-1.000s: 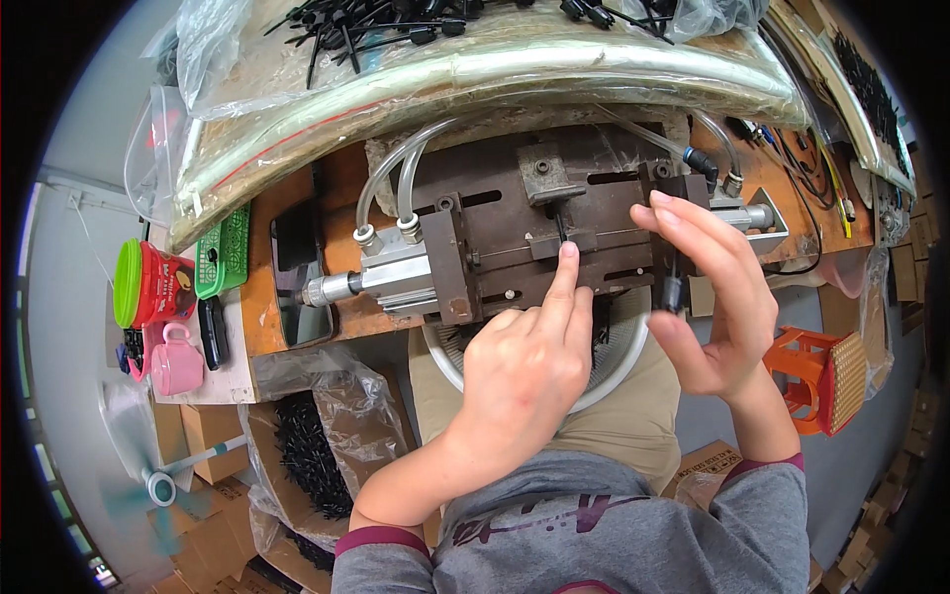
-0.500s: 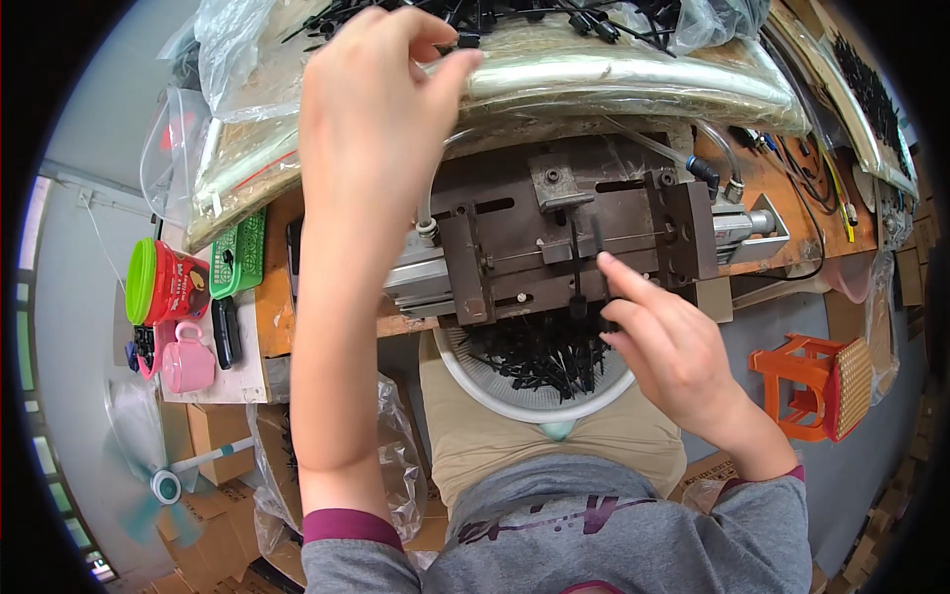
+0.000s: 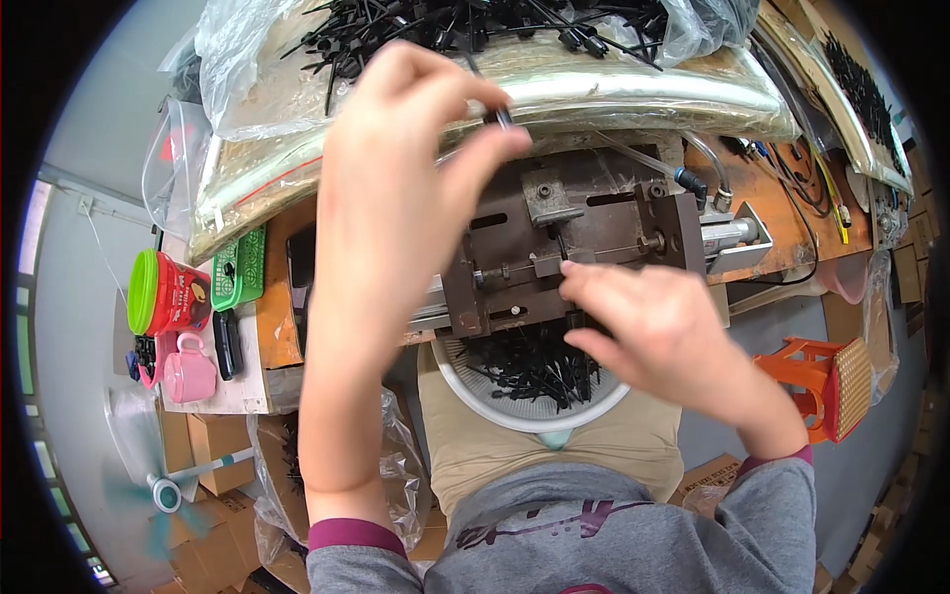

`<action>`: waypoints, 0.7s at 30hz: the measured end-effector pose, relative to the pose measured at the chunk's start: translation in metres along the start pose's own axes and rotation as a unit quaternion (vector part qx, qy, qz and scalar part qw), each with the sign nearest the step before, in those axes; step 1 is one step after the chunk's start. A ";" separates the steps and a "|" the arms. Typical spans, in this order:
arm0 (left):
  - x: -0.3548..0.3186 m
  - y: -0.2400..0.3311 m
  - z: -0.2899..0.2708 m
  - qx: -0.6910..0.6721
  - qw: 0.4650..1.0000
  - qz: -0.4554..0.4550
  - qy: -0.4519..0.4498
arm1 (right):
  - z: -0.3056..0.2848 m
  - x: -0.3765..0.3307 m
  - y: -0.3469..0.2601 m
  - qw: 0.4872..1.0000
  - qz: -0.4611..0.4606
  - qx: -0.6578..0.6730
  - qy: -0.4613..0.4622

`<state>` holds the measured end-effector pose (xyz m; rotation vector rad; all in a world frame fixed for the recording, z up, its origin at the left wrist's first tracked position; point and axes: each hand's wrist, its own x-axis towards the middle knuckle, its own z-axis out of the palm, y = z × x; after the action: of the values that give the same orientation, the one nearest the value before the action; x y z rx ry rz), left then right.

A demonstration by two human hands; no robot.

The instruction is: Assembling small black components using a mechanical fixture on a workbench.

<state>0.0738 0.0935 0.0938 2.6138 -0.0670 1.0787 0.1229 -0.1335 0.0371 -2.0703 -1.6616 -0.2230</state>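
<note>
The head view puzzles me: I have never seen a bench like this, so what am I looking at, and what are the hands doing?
The camera sits on a person's head and looks down, so the edges bend. Their left hand reaches up and pinches a small black plastic part beside a clear bag of black parts. Their right hand rests a fingertip on a brown metal fixture mounted on the wooden bench. Below it, a white bowl on the lap holds more black pieces. A red canister with a green lid stands at the left.
</note>
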 end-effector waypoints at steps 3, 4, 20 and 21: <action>-0.044 0.037 -0.003 -0.047 0.999 -0.006 -0.022 | -0.014 0.038 0.035 0.986 0.018 0.062 0.153; -0.060 0.045 -0.005 -0.041 0.998 -0.013 -0.041 | -0.021 0.057 0.043 0.980 0.050 0.009 0.191; -0.118 0.073 0.047 0.039 0.986 -0.026 -0.159 | -0.029 0.138 0.127 0.953 0.117 -0.237 0.147; -0.117 0.073 0.047 0.042 0.985 -0.030 -0.166 | -0.032 0.134 0.131 0.957 0.087 -0.226 0.160</action>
<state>0.0103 0.0010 0.0002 2.8255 -0.0180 0.6309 0.2872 -0.0510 0.0858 -2.3313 -1.3093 -0.8996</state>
